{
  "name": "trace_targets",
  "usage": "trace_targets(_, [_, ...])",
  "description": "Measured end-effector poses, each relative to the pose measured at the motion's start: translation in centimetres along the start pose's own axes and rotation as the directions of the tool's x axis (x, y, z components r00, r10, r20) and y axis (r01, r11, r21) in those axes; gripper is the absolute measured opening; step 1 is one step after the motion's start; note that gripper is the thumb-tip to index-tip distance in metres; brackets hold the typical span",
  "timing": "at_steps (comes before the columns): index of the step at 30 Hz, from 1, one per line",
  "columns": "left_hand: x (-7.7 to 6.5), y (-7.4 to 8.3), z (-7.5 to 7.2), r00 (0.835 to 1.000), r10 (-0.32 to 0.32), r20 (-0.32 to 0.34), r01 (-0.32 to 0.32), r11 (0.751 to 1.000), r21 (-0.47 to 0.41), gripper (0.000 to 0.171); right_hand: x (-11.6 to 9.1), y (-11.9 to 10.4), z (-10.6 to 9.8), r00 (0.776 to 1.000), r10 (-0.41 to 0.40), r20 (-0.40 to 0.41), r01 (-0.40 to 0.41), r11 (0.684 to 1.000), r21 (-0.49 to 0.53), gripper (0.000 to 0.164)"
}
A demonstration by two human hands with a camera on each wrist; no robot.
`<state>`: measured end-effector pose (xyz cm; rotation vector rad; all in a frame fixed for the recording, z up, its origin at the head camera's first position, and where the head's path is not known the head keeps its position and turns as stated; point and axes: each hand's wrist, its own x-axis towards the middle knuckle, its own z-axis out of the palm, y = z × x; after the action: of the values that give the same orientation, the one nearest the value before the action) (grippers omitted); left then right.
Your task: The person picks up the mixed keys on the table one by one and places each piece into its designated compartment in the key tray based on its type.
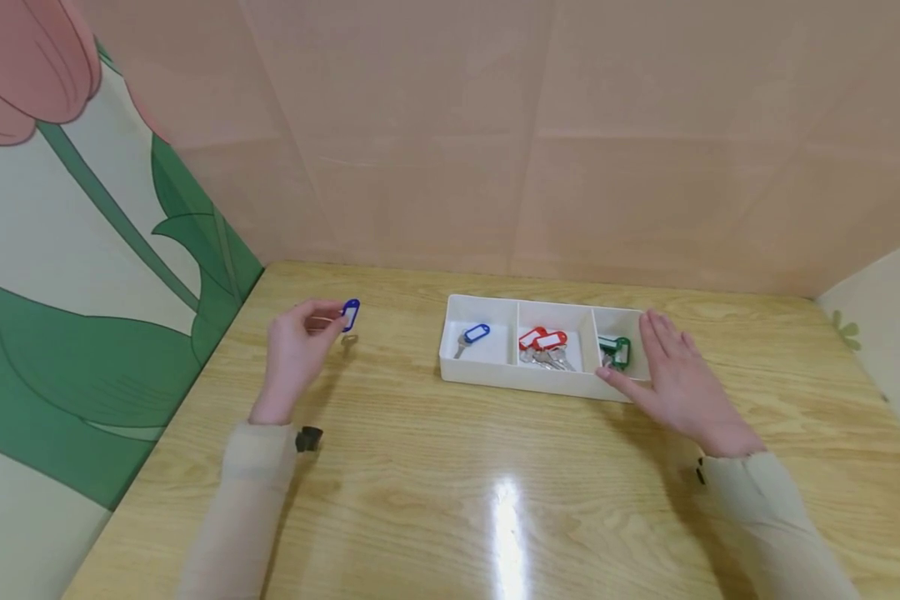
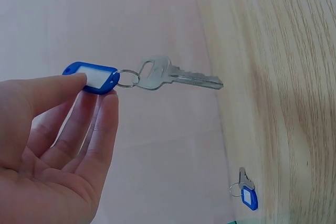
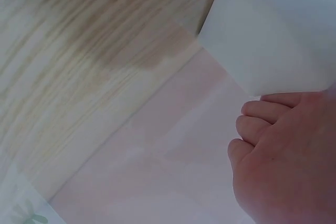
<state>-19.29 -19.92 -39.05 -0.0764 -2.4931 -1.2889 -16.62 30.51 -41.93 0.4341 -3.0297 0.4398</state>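
Note:
Between thumb and fingers, my left hand (image 1: 296,354) pinches a blue key tag (image 1: 351,315) above the table, left of the white tray (image 1: 487,377). Its silver key (image 2: 155,74) dangles from a ring, in plain sight in the left wrist view. My right hand (image 1: 682,383) touches the tray's right end, fingers straight and thumb at the front rim. The tray has three compartments: a blue tag (image 1: 477,333) with a key on the left, red tags (image 1: 550,340) with keys in the middle, green tags (image 1: 622,353) on the right, partly hidden by the thumb.
Another blue-tagged key (image 2: 250,196) lies on the table in the left wrist view; the head view does not show it. The wooden table (image 1: 420,475) meets a pinkish wall covering (image 1: 525,167) behind, and a flower-patterned wall (image 1: 82,350) stands at the left.

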Motion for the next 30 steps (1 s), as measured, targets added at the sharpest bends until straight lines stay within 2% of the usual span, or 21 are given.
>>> trace_targets(10, [0.0,0.2,-0.1,1.000,0.015,0.001,-0.015,1.000,-0.002,0.018,0.3,0.1,-0.1,1.000,0.023,-0.009,-0.023,1.000,-0.003,0.113])
trace_targets(19, [-0.2,1.1,0.0,1.000,0.026,-0.005,-0.026,1.000,-0.015,0.018,0.4,0.5,0.2,0.999,0.039,-0.011,-0.039,0.999,0.004,0.115])
trace_targets(30, [-0.2,2.2,0.8,0.997,0.078,-0.018,-0.079,0.994,-0.069,0.017,0.5,0.5,0.2,0.999,0.033,-0.014,-0.033,0.999,-0.016,0.115])
